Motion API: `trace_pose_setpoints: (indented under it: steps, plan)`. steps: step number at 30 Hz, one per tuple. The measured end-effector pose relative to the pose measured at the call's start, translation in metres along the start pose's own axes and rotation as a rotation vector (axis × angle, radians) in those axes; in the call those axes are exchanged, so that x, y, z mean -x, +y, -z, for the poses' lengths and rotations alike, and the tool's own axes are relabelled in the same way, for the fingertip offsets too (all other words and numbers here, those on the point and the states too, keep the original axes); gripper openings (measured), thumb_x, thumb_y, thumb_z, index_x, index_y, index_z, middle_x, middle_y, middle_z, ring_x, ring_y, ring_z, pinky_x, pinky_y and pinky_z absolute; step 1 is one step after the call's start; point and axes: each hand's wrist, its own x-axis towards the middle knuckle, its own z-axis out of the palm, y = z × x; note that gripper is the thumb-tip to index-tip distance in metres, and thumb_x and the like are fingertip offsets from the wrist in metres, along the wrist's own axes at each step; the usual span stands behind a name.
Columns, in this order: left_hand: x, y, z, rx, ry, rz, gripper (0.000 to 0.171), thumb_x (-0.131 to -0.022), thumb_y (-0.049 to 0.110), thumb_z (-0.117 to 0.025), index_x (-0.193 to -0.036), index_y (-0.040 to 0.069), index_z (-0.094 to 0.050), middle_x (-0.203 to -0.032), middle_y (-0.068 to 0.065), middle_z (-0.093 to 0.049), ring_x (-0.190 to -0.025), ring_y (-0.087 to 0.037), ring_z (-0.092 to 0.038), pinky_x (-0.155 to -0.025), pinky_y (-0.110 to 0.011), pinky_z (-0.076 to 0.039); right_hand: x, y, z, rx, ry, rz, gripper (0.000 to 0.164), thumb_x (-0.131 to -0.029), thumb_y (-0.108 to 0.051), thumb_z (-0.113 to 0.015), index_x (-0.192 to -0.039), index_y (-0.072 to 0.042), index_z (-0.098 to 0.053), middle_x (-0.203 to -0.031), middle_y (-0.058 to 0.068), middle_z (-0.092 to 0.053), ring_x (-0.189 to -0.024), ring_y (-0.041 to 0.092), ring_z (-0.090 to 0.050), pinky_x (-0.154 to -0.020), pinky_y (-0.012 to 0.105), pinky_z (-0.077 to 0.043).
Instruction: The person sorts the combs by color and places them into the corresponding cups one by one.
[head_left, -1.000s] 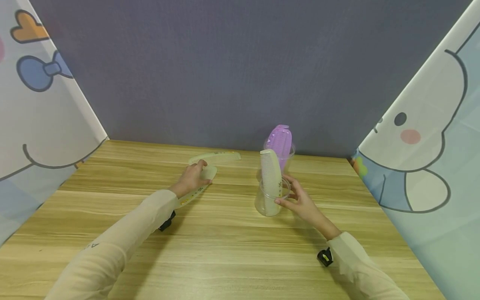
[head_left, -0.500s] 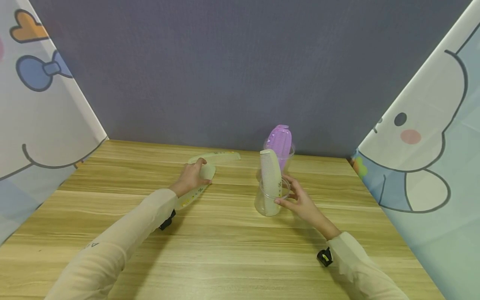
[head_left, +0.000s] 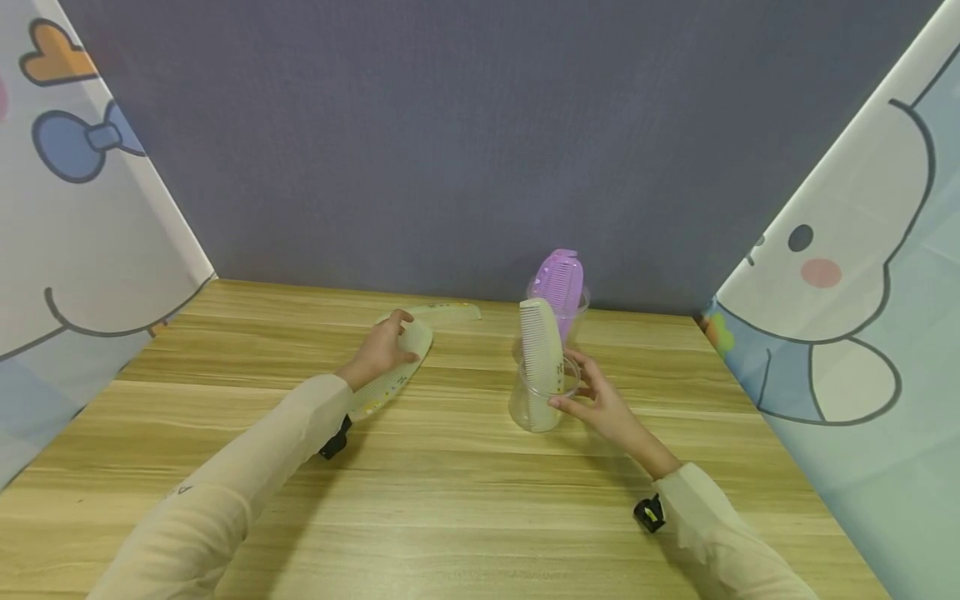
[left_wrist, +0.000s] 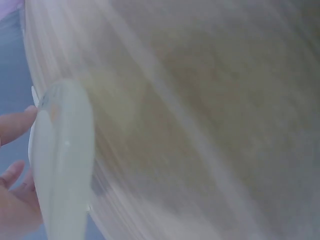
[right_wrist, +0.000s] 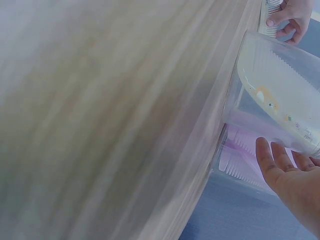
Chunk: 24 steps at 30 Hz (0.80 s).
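Observation:
In the head view my left hand [head_left: 382,352] is at a pale green comb [head_left: 390,385] at left centre, thumb and fingers about its upper end. The left wrist view shows the comb [left_wrist: 62,160] close up, with fingertips right at its edge. My right hand [head_left: 603,406] holds a clear plastic cup [head_left: 534,417] near its rim, thumb in front and fingers on the far side. Inside the cup another pale green comb [head_left: 542,342] stands tilted, a flower print along its edge. Its teeth show through the cup wall in the right wrist view.
A further pale green comb [head_left: 450,313] lies flat on the wooden table [head_left: 450,500], beyond my left hand. Behind the held cup, a second clear cup [head_left: 584,302] contains purple combs [head_left: 561,283]. A grey panel [head_left: 420,167] closes off the back; patterned panels flank both sides.
My left hand has shifted slightly left and back, and the comb beneath it has turned so more of its toothed face shows. The right hand and both cups stay in place.

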Motion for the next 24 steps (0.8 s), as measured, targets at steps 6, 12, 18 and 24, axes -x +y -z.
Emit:
trace_pose_setpoints:
  steps: [6, 12, 18, 24]
  plan:
    - [0.000, 0.001, 0.004, 0.058, 0.000, 0.014, 0.064, -0.075, 0.001, -0.071, -0.128, -0.003, -0.035, -0.121, -0.033, -0.050, -0.110, -0.045, -0.050, -0.086, -0.047, -0.050, 0.000, 0.000, 0.000, 0.004, 0.001, -0.005, 0.073, -0.080, -0.008, -0.069, -0.140, -0.008, -0.028, -0.140, 0.020, -0.037, -0.124, 0.039, -0.040, -0.092, 0.050, -0.042]
    - [0.000, 0.003, 0.008, 0.087, -0.004, 0.043, 0.059, -0.078, 0.000, -0.067, -0.128, -0.002, -0.037, -0.120, -0.031, -0.050, -0.109, -0.043, -0.051, -0.084, -0.045, -0.051, -0.001, 0.000, 0.000, 0.001, 0.000, -0.003, 0.072, -0.079, -0.008, -0.069, -0.139, -0.008, -0.028, -0.138, 0.021, -0.039, -0.123, 0.039, -0.041, -0.092, 0.051, -0.042]
    - [0.000, 0.008, 0.013, 0.108, -0.001, 0.048, 0.057, -0.078, -0.001, -0.066, -0.128, -0.002, -0.038, -0.116, -0.030, -0.052, -0.104, -0.041, -0.053, -0.081, -0.043, -0.052, -0.001, -0.002, 0.000, -0.002, 0.000, -0.007, 0.073, -0.079, -0.008, -0.069, -0.139, -0.007, -0.029, -0.138, 0.021, -0.039, -0.123, 0.039, -0.042, -0.092, 0.050, -0.042]
    - [-0.001, 0.012, 0.019, 0.147, 0.018, 0.023, 0.056, -0.077, -0.001, -0.066, -0.127, -0.002, -0.040, -0.116, -0.027, -0.053, -0.104, -0.037, -0.052, -0.078, -0.041, -0.051, 0.000, -0.002, 0.001, -0.001, -0.004, -0.010, 0.072, -0.079, -0.008, -0.069, -0.139, -0.006, -0.028, -0.137, 0.021, -0.040, -0.122, 0.038, -0.042, -0.092, 0.049, -0.042]
